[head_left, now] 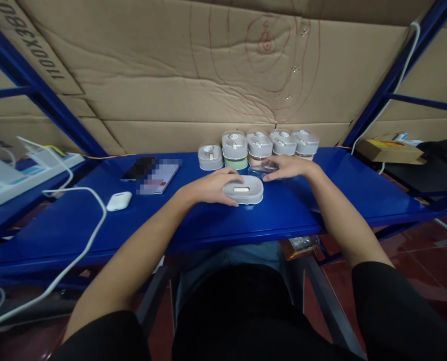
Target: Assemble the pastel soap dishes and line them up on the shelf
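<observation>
Five clear-topped containers (234,149) line the back of my blue tabletop (283,213). My left hand (218,185) and right hand (286,166) both have fingers closed: the left around the left end of the grey container (255,190), resting mid-tabletop, the right on the clear cover (256,172) just behind. A white earbud case (119,201) lies leftward.
</observation>
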The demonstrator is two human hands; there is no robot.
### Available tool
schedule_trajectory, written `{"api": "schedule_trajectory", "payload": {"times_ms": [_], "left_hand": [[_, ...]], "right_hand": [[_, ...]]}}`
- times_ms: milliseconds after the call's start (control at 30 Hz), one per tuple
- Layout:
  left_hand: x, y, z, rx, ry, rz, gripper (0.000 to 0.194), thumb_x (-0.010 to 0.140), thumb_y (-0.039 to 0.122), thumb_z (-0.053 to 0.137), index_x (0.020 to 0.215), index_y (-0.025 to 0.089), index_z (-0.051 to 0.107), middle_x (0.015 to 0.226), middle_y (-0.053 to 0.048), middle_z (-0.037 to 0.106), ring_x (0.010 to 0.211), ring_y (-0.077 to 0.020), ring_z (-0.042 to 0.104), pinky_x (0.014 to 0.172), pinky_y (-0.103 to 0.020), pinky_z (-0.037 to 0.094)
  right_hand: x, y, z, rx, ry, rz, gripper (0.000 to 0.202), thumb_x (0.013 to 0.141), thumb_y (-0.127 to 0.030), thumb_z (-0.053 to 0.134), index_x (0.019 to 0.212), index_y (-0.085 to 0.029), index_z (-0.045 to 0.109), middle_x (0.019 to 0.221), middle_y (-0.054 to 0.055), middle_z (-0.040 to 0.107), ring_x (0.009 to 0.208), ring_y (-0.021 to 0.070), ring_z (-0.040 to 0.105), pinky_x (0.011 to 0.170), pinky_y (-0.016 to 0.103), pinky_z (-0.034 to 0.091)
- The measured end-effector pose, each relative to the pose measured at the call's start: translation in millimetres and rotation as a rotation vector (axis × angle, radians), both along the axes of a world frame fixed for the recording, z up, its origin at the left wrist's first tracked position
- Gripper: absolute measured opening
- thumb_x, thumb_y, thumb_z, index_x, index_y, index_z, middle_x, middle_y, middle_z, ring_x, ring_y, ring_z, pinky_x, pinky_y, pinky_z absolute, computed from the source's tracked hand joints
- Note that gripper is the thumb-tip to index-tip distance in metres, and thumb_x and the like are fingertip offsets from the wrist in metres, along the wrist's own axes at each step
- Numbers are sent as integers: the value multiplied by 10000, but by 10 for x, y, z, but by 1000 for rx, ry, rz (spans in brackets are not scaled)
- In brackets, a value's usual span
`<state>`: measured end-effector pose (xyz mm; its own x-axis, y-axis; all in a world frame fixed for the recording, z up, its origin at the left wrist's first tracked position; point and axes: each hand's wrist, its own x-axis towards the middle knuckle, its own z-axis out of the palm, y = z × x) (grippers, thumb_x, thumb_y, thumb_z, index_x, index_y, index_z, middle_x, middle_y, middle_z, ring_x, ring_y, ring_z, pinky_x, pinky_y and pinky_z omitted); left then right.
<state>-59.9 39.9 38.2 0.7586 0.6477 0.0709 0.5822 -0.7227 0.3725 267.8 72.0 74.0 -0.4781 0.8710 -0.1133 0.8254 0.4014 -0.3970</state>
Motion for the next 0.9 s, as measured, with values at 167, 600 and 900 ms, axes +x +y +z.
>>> {"api": "schedule_trajectory", "payload": {"times_ms": [167,600,900], "left_hand": [[51,-46,22,-4,-11,-13,623,841,603,886,1367,274,832,1581,-139,647,1400,-391,670,1203,-488,506],[-203,30,241,45,-173,111,512,884,707,747,964,221,884,1358,-137,805,1259,-346,751,1143,-470,560],[-453,193,290,81,82,325,607,858,794,646,913,210,802,1096,-128,825,1033,-333,762,914,-408,568]], "right_hand": [[-1,-28,31,-74,-1,-27,1010,718,-711,917,1586,-248,685,1581,144,730,1389,462,715,1227,581,551],[61,45,-5,-98,7,-3,1098,632,-681,955,1585,-215,671,1611,164,704,1426,466,690,1277,590,524],[31,91,-117,-51,-38,20,1153,581,-557,1002,1617,-207,635,1652,181,665,1472,461,666,1273,580,535]]}}
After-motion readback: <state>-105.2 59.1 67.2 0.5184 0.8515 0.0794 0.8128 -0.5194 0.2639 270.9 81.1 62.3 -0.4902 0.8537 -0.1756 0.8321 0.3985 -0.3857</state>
